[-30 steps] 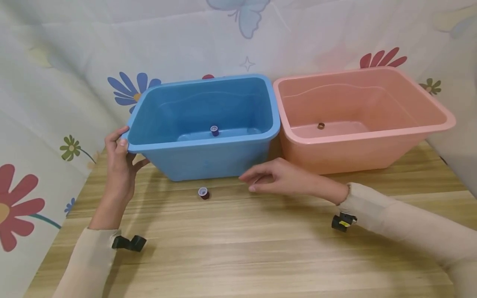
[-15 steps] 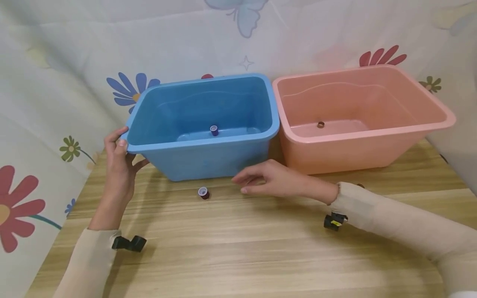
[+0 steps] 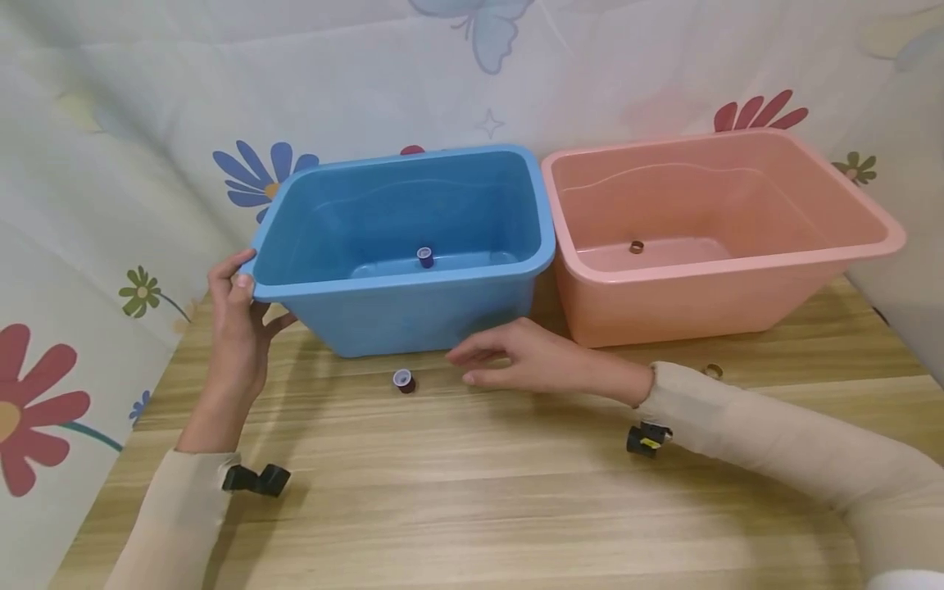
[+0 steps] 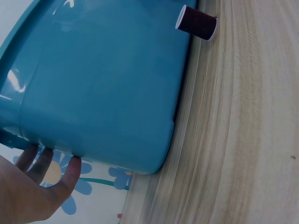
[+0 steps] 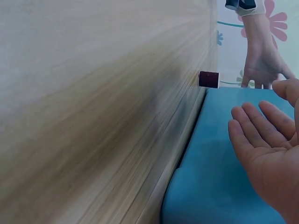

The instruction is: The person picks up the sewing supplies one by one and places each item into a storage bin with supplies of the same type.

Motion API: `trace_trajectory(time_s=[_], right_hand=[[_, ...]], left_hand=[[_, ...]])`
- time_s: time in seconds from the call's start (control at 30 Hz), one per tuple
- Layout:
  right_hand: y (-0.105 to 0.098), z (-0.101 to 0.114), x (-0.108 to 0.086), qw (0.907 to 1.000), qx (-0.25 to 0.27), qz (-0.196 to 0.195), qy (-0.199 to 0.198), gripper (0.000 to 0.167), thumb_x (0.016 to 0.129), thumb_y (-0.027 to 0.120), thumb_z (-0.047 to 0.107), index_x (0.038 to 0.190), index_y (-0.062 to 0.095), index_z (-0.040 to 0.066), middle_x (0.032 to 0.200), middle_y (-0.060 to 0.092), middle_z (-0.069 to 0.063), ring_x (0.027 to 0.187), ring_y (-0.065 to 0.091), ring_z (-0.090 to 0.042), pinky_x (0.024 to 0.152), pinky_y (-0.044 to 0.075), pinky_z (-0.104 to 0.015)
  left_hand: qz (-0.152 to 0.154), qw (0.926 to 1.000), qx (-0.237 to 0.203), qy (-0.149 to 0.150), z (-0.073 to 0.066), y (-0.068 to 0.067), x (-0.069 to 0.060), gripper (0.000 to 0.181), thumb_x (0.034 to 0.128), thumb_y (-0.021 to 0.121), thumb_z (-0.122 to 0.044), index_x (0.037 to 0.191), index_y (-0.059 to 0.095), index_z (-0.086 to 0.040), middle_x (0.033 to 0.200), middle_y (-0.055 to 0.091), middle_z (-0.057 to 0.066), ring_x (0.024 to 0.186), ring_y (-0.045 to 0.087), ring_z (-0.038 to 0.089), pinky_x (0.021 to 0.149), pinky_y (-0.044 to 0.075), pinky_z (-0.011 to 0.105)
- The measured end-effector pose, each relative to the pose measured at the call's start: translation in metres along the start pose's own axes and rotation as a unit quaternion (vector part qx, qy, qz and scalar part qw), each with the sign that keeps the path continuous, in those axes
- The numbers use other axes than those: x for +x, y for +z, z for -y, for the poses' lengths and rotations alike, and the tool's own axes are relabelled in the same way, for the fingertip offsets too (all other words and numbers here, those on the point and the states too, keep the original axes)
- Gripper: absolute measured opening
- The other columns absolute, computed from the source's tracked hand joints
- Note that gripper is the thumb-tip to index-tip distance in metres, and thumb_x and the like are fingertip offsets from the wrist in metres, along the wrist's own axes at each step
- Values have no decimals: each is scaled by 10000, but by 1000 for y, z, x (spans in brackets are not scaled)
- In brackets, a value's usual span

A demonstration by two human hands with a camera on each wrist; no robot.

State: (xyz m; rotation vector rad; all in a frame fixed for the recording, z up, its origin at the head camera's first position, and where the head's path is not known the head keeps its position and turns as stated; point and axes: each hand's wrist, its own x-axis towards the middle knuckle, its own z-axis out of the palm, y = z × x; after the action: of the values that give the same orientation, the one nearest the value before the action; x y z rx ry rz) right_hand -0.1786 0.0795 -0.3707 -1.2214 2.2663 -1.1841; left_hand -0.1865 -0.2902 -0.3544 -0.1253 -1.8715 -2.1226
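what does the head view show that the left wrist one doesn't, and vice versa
Only head: the pink tub, a ring inside it, another ring on the table, a spool inside the blue tub, the right hand. Only left wrist: the white bottom edge of the table spool. Both: that spool, the blue tub, left hand, table and flowered cloth.

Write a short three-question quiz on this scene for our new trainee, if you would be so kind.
1. Multiple choice: the left hand touches A, the right sleeve; B, the blue tub; C, nothing.
2. True or false: the right hand is apart from the small dark cylinder on the table.
3. Fill in: inside the pink tub lies a small ____.

Key: 1, B; 2, true; 3, ring.
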Motion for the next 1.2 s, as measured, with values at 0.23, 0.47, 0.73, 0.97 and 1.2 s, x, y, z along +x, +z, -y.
trace_trajectory(time_s=[0.23, 0.47, 0.73, 0.97, 1.2], right_hand=[[6, 1, 7, 9997, -257, 27, -6, 353, 966, 715, 214, 1310, 689, 140, 1282, 703, -5, 1173, 653, -82, 1014, 503, -265], [11, 2, 15, 9995, -317, -59, -67, 364, 954, 728, 197, 1305, 691, 109, 1272, 709, -29, 1171, 661, -101, 1001, 506, -244], [20, 0, 31, 9979, -642, -84, -19, 399, 950, 735, 213, 1318, 677, 69, 1270, 710, -37, 1201, 646, -118, 1015, 496, -252], [31, -6, 43, 9970, -776, -18, 31, 429, 933, 754, 206, 1325, 669, 54, 1270, 709, -44, 1206, 646, -138, 1030, 482, -250], [43, -10, 55, 9918, -1277, -11, -49, 438, 921, 767, 225, 1314, 679, 54, 1246, 719, -48, 1179, 660, -157, 1024, 493, -281]], left_hand=[[-31, 10000, -16, 19, 1, -1, -1, 546, 952, 607, -420, 1432, 407, -253, 1507, 376, 67, 1376, 415, 359, 894, 443, 481], [-21, 10000, -33, 43, 2, -1, -1, 548, 954, 604, -416, 1436, 404, -249, 1507, 375, 70, 1374, 419, 360, 892, 440, 486], [-17, 10000, -32, 12, 3, -2, 0, 559, 944, 614, -423, 1433, 404, -251, 1505, 371, 64, 1372, 413, 362, 892, 431, 496], [8, 10000, 0, 41, 4, -2, 0, 558, 952, 604, -420, 1441, 398, -250, 1508, 365, 63, 1376, 410, 365, 891, 442, 489], [73, 10000, 8, 63, 3, -1, 1, 557, 956, 596, -414, 1447, 390, -247, 1516, 352, 62, 1379, 405, 366, 892, 443, 486]])
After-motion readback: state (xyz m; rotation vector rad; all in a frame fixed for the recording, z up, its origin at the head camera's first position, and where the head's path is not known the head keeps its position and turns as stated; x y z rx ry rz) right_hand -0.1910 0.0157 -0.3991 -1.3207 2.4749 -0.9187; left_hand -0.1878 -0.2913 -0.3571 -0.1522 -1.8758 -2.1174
